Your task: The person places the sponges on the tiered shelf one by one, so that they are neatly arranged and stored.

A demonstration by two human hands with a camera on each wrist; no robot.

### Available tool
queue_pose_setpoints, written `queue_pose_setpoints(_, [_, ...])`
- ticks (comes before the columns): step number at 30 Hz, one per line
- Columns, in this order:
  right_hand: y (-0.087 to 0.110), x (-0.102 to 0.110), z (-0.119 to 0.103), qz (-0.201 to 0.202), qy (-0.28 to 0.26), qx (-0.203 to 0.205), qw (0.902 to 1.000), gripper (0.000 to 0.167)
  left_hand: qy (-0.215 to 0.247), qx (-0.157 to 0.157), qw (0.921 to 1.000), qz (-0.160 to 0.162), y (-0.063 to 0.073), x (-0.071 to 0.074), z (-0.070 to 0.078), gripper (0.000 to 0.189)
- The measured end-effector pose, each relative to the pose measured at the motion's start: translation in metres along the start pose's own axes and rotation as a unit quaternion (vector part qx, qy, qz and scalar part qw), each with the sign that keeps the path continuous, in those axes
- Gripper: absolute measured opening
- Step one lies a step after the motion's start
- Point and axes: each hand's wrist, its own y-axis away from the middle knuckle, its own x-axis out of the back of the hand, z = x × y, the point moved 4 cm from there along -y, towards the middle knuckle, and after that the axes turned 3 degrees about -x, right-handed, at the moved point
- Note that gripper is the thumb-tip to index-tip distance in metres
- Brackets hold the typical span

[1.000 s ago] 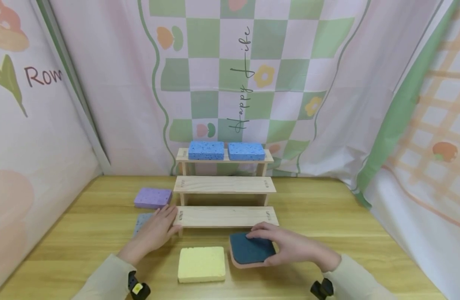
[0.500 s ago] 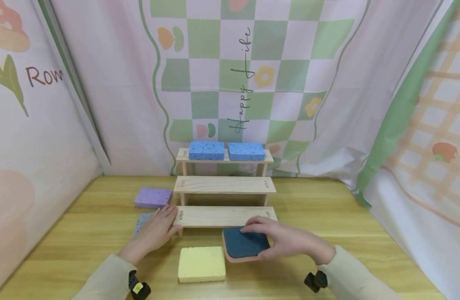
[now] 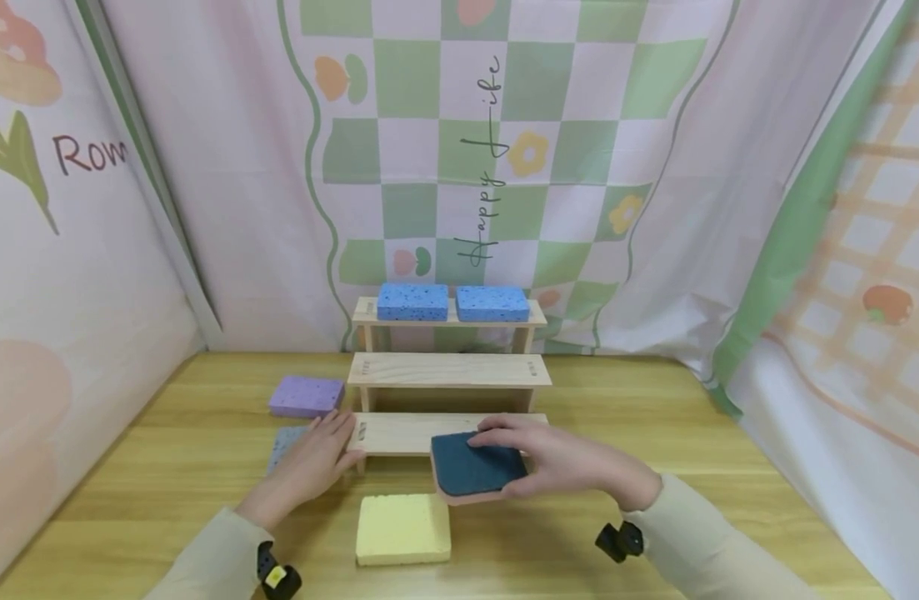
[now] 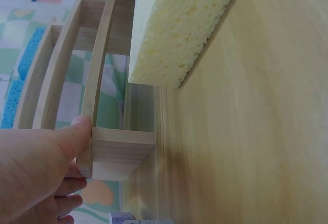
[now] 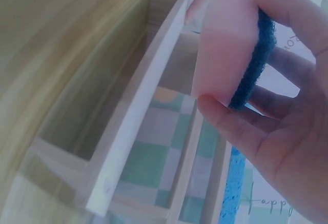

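Dark teal above and pink below, the two-layer sponge (image 3: pixel 466 471) is raised off the tabletop (image 3: pixel 616 400), pinched between the thumb and fingers of the right hand (image 3: pixel 556 454). From the head camera, sponge and hand hide the right half of the front edge of the lowest step (image 3: pixel 399 433); whether they touch it cannot be told. A grey-blue sponge (image 3: pixel 282 442) lies mostly hidden under the left hand (image 3: pixel 312 458) (only its left part peeks out). That hand holds the left end of the lowest step, thumb on the front edge and fingers at the end. The tabletop's front edge is cut off.

Between the yellow sponge (image 3: pixel 402 529) and the lowest step runs a strip of bare wood; a wider stretch reaches from the wooden stand (image 3: pixel 447 370) to the tabletop's right edge. A purple sponge (image 3: pixel 307 396) sits just off the stand's left side, near the left fingertips.

On the top step (image 3: pixel 537 312), one blue sponge (image 3: pixel 412 302) and another blue sponge (image 3: pixel 492 303) lie side by side, a narrow gap between them.
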Motion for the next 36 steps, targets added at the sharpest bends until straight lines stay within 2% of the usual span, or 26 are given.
queue_pose_setpoints(9, [-0.017, 0.004, -0.009, 0.002, -0.006, -0.019, 0.9998, 0.053, 0.0, 0.005, 1.0, -0.003, 0.0, -0.001, 0.0, 0.057])
queue_pose_setpoints(16, [-0.033, 0.011, -0.008, 0.022, 0.01, 0.001, 0.9997, 0.053, 0.002, 0.01, 0.9999, -0.004, 0.0, 0.0, 0.001, 0.057])
queue_pose_setpoints(24, [-0.054, 0.019, -0.009, 0.033, 0.024, -0.008, 0.9991, 0.052, 0.0, 0.012, 0.9999, -0.012, 0.0, 0.001, 0.001, 0.058])
queue_pose_setpoints(30, [-0.07, 0.02, -0.004, 0.034, 0.027, -0.004, 0.9991, 0.052, 0.001, 0.006, 0.9999, -0.01, 0.0, -0.002, -0.001, 0.058])
queue_pose_setpoints(36, [-0.085, 0.022, 0.006, 0.052, 0.036, -0.009, 0.998, 0.051, -0.003, 0.001, 1.0, 0.0, 0.0, -0.002, -0.002, 0.058])
